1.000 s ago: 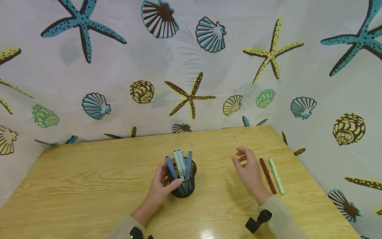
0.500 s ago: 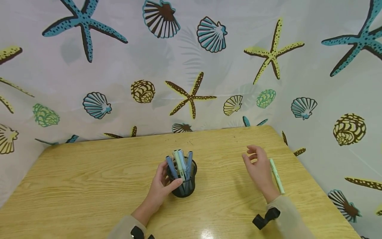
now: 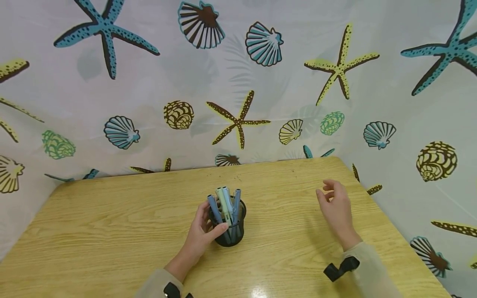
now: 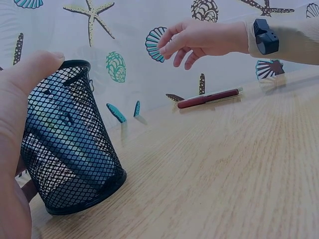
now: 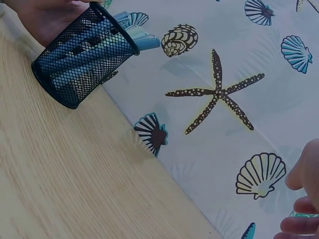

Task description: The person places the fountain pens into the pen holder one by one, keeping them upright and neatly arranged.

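My left hand [image 3: 199, 231] grips a black mesh pen holder [image 4: 75, 149], its thumb over the near rim and its fingers round the left side. Several blue and pale green pens [image 3: 225, 203] stand in the holder, caps above the rim. Off to the right, my right hand [image 3: 337, 211] hovers over the table with fingers loosely bent and nothing in them. Beneath it lies a dark red pen [image 4: 209, 98], seen in the left wrist view with a pale edge of another pen behind it. The head view has both pens hidden by the right hand and arm.
The wooden table [image 3: 112, 223] is bordered at the back and right by a white cloth [image 3: 149, 91] printed with starfish and shells. Both wrists carry dark straps, the right one [image 3: 340, 268] over a beige sleeve.
My right hand has moved to the right, first covering the dark red pen and then the pale green one in the head view. The left hand and pen holder have stayed put.
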A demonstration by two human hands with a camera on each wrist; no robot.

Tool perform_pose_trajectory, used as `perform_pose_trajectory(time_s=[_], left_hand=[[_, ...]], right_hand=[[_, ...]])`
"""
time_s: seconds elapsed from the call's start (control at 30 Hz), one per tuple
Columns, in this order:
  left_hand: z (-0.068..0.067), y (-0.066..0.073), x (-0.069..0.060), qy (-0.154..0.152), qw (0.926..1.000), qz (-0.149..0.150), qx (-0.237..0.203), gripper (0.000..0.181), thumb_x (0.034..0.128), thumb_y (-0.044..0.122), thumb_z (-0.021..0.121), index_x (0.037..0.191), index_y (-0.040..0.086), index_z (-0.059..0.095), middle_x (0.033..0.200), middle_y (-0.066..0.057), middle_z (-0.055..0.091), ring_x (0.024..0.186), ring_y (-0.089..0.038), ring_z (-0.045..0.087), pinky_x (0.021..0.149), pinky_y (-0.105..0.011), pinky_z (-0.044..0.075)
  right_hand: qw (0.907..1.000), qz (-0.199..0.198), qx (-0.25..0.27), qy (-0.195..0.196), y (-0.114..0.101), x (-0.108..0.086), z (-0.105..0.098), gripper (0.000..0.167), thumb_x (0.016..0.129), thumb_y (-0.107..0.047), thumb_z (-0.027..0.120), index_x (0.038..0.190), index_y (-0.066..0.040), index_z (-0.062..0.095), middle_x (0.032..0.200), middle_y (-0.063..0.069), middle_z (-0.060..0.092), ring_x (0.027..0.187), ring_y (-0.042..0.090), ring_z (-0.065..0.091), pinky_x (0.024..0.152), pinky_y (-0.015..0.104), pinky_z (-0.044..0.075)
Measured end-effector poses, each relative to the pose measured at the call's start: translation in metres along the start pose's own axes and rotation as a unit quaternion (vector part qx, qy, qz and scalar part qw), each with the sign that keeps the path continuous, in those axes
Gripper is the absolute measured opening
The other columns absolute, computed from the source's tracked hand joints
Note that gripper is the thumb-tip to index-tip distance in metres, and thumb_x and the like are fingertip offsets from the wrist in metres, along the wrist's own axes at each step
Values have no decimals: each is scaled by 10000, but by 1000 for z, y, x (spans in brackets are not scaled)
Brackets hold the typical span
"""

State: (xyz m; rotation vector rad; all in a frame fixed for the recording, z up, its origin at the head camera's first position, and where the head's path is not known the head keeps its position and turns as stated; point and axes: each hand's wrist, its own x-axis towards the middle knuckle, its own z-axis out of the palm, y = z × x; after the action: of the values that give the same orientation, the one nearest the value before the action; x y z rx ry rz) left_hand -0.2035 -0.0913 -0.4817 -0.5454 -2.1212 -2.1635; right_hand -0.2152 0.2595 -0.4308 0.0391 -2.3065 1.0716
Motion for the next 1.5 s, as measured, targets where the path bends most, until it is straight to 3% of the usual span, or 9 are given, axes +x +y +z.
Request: perform_pose_trajectory(time_s=[0.3,0.57,0.77,1.03,1.3,1.5], left_hand=[[1,1,1,37,10000,-62,16,655,843,67,674,1388,171,327,1390,-63,410,1247,-247,377,1028,-576,212],[0,1,1,42,9999,-93,14,645,848,65,669,1384,175,327,1391,-67,406,1258,-249,368,1033,-573,205],[0,2,1,-1,10000,-10,-60,644,850,63,668,1386,168,327,1400,-76,398,1260,-266,363,1026,-576,213],[-1,1,1,-7,10000,16,-55,656,851,42,658,1401,146,316,1388,-76,405,1246,-257,372,1017,-574,224],[-3,0,1,-32,10000,-2,15,653,857,69,658,1405,167,317,1378,-81,414,1227,-260,391,1013,-566,233],[-1,2,0,-26,10000,-33,6,647,858,54,650,1400,185,322,1388,-75,406,1222,-263,395,1012,-556,238]], right_hand=[[9984,483,-304,-1,8,3,-13,336,905,-128,597,1185,40,519,1010,216,542,807,314,553,670,432,463],[9897,1241,-579,-410,15,4,-17,442,918,-191,567,1272,48,451,1068,226,489,845,328,551,672,440,467],[9789,1577,-915,-921,21,4,-20,535,924,-264,545,1303,82,393,1090,271,455,894,378,487,710,476,417],[9673,1612,-1246,-1511,25,-1,-19,512,929,-254,540,1274,103,415,1101,313,459,924,408,507,711,490,444],[9583,1625,-1572,-1745,29,-2,-14,442,920,-219,548,1203,115,482,1094,326,483,907,408,522,701,485,445],[9475,1866,-1806,-1864,31,-2,-11,407,919,-217,558,1173,97,504,1048,313,506,770,351,547,571,404,435]])
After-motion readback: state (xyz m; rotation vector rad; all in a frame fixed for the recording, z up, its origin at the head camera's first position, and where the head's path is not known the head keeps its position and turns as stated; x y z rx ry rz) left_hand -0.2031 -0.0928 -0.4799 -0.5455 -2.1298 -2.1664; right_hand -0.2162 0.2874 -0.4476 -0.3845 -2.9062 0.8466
